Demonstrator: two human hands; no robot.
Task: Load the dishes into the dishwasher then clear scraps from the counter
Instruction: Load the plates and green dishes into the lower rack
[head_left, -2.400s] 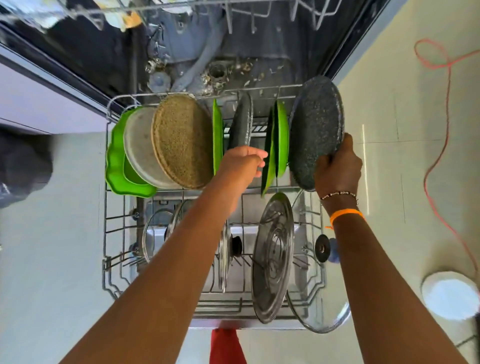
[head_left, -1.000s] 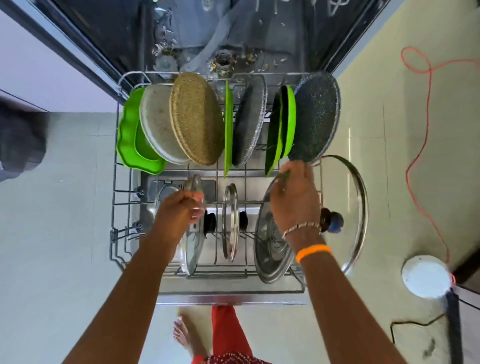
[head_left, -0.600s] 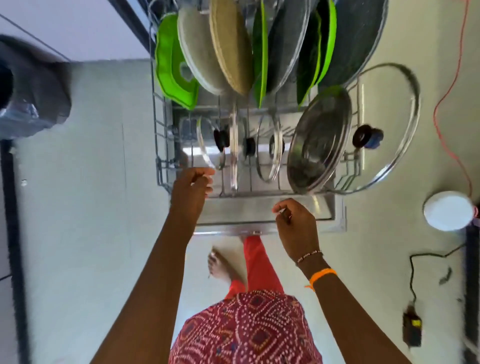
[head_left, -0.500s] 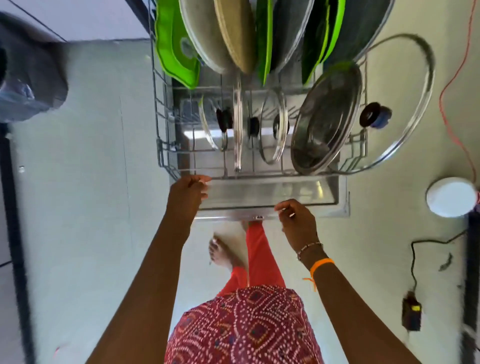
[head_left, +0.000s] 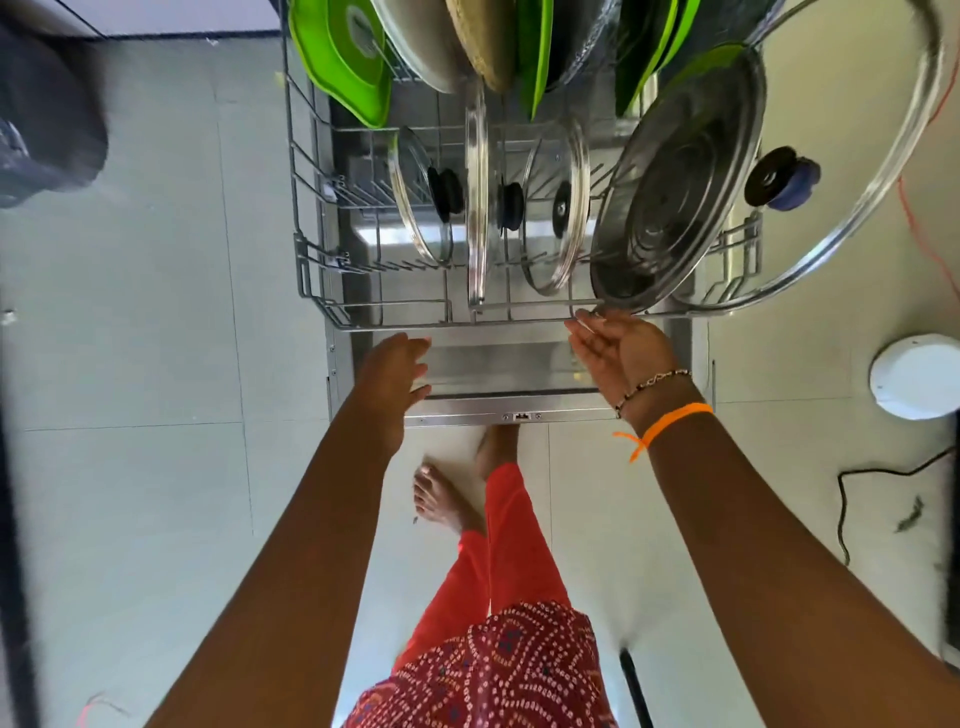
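The wire dishwasher rack (head_left: 311, 280) stands pulled out over the open steel door (head_left: 498, 364). Green plates (head_left: 343, 57), grey and tan plates (head_left: 467, 47) stand in its far row. Glass lids (head_left: 556, 208), a steel lid (head_left: 675, 182) and a large glass lid (head_left: 852, 171) with a blue knob fill the near row. My left hand (head_left: 392, 376) hovers open just below the rack's front rail. My right hand (head_left: 618, 345) is open too, fingertips at the front rail under the steel lid. Neither holds anything.
A white round object (head_left: 917, 376) lies on the tiled floor at right, with a black cable (head_left: 852, 499) and an orange cord (head_left: 930, 228) nearby. A dark bag (head_left: 47, 114) sits at far left. My bare feet (head_left: 441, 499) stand just before the door.
My hands left the plates and lids in the rack and dropped to its front rail. The view tilted down, and both hands opened near the rail.
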